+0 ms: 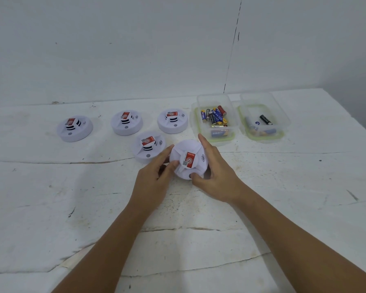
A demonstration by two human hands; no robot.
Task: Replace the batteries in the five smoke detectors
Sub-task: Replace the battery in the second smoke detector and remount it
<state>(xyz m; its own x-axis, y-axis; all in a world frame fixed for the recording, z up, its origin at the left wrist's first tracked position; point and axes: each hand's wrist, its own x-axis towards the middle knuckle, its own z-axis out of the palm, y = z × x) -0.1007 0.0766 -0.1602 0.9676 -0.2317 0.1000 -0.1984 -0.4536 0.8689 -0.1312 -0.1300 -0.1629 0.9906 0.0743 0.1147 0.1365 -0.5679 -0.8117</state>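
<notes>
- The fingers (201, 142) of the right hand (216, 176) curl round the far and right edge of the held smoke detector (188, 161), thumb on its near rim; the left hand (154, 178) pinches its left side.
- The detector sits at centre frame, tilted, face towards the camera, directly between both hands, so neither is nearer; a twist to open it looks likely.
- Four other detectors (126, 122) rest on the bench (50, 197), upper left.
- The fuller battery box (214, 120) and a sparser box (261, 121) stand upper right, nearer the right hand.
</notes>
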